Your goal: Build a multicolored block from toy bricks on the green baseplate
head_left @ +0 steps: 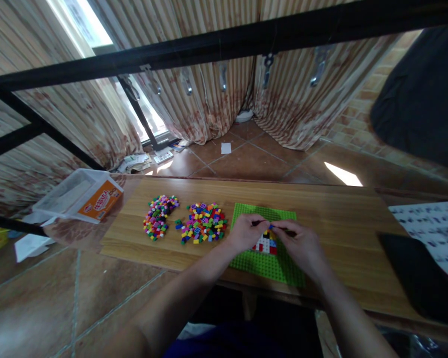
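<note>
A green studded baseplate [261, 271] lies on the wooden table. On its middle sits a small build of white, red, yellow and blue bricks [265, 244], partly covered by my hands. My left hand [248, 231] is over the left part of the plate, thumb and fingers pinched together at the build's top edge. Facing it from the right, my right hand [300, 241] pinches a small blue brick [271, 226] between thumb and forefinger. The fingertips of both hands nearly meet there. Whatever my left fingertips hold is too small to make out.
Two heaps of loose colourful bricks, one [205, 223] beside the plate and another [158, 217] farther left. A clear plastic box [78, 194] with an orange label stands at the table's left end. At the right are a black flat object [417, 273] and a printed sheet [432, 223].
</note>
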Tool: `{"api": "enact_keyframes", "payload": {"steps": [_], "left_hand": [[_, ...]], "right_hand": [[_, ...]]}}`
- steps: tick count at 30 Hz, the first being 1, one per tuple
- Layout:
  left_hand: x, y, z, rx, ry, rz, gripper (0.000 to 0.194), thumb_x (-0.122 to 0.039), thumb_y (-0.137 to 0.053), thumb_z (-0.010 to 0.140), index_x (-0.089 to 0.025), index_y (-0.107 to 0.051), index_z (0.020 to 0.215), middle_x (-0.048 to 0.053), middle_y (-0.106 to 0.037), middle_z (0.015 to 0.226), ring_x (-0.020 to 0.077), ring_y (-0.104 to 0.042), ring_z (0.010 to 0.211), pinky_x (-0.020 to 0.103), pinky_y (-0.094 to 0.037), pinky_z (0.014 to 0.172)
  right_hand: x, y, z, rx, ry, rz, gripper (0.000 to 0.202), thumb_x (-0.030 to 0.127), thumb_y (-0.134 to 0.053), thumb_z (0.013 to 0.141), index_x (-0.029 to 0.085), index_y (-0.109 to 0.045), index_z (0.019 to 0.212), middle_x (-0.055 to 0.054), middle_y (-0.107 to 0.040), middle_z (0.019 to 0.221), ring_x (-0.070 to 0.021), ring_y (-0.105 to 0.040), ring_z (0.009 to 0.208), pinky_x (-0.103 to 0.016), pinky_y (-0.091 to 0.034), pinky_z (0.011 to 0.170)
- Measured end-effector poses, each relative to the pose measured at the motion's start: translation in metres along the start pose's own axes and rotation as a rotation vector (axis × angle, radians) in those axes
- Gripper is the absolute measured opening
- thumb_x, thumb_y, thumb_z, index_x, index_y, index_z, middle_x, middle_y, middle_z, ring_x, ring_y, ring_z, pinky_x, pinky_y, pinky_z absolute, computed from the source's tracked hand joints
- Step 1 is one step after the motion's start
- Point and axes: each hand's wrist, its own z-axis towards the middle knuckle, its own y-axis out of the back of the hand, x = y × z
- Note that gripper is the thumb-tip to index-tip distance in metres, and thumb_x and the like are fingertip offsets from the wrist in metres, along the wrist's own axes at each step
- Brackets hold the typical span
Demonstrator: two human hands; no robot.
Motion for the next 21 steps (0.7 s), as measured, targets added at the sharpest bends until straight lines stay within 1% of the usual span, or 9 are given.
{"api": "enact_keyframes", "payload": {"steps": [4, 7, 11, 16, 18, 21], "left_hand": [[0.0012, -0.0032, -0.0003, -0.035, -0.027, 0.002, 0.022, -0.026, -0.054, 0.081, -0.014, -0.069, 0.07, -0.001, -0.059, 0.063, 0.0114, -0.049, 0.061, 0.021, -0.038, 0.056], [0.0027, -0.005, 0.0007, -0.045, -0.02, -0.016, 0.021, -0.025, -0.054, 0.08, -0.014, -0.07, 0.07, -0.001, -0.06, 0.062, 0.0113, -0.05, 0.061, 0.021, -0.038, 0.057], [0.003, -0.0056, 0.0019, -0.053, -0.003, -0.044, 0.019, -0.023, -0.055, 0.078, -0.014, -0.07, 0.069, -0.001, -0.059, 0.061, 0.0115, -0.05, 0.061, 0.022, -0.038, 0.057], [-0.0004, -0.0036, 0.0008, -0.023, 0.017, -0.073, 0.018, -0.022, -0.055, 0.076, -0.013, -0.068, 0.068, -0.002, -0.058, 0.06, 0.0103, -0.047, 0.058, 0.021, -0.037, 0.055], [-0.0013, -0.0032, 0.0005, -0.022, 0.016, -0.064, 0.017, -0.021, -0.055, 0.076, -0.014, -0.068, 0.067, -0.002, -0.058, 0.061, 0.0105, -0.048, 0.059, 0.021, -0.037, 0.055], [-0.0009, -0.0039, 0.0006, -0.024, 0.009, -0.078, 0.017, -0.021, -0.055, 0.076, -0.014, -0.068, 0.067, -0.002, -0.059, 0.062, 0.0105, -0.049, 0.06, 0.021, -0.039, 0.056]], "right_hand": [[-0.0084, -0.0033, -0.0013, -0.009, -0.008, 0.083, 0.024, 0.041, -0.06, 0.08, 0.024, -0.076, 0.089, -0.004, -0.074, 0.092, -0.0204, -0.067, 0.084, -0.034, -0.052, 0.078], [-0.0114, -0.0036, -0.0006, -0.004, -0.027, 0.123, 0.023, 0.041, -0.063, 0.079, 0.024, -0.076, 0.089, -0.004, -0.075, 0.093, -0.0204, -0.068, 0.085, -0.034, -0.053, 0.078], [-0.0091, -0.0012, 0.0004, 0.021, -0.047, 0.124, 0.023, 0.039, -0.063, 0.079, 0.024, -0.076, 0.089, -0.004, -0.075, 0.093, -0.0207, -0.068, 0.085, -0.034, -0.052, 0.078], [-0.0067, 0.0015, 0.0013, 0.059, -0.062, 0.137, 0.023, 0.039, -0.064, 0.078, 0.024, -0.077, 0.09, -0.004, -0.075, 0.092, -0.0211, -0.068, 0.086, -0.035, -0.052, 0.079], [-0.0069, 0.0015, 0.0014, 0.057, -0.073, 0.166, 0.024, 0.04, -0.066, 0.077, 0.024, -0.077, 0.09, -0.004, -0.075, 0.092, -0.0215, -0.069, 0.085, -0.036, -0.053, 0.079], [-0.0067, -0.0002, 0.0001, 0.028, -0.133, 0.268, 0.029, 0.045, -0.07, 0.072, 0.022, -0.077, 0.087, -0.005, -0.076, 0.09, -0.0218, -0.069, 0.082, -0.037, -0.053, 0.08]]}}
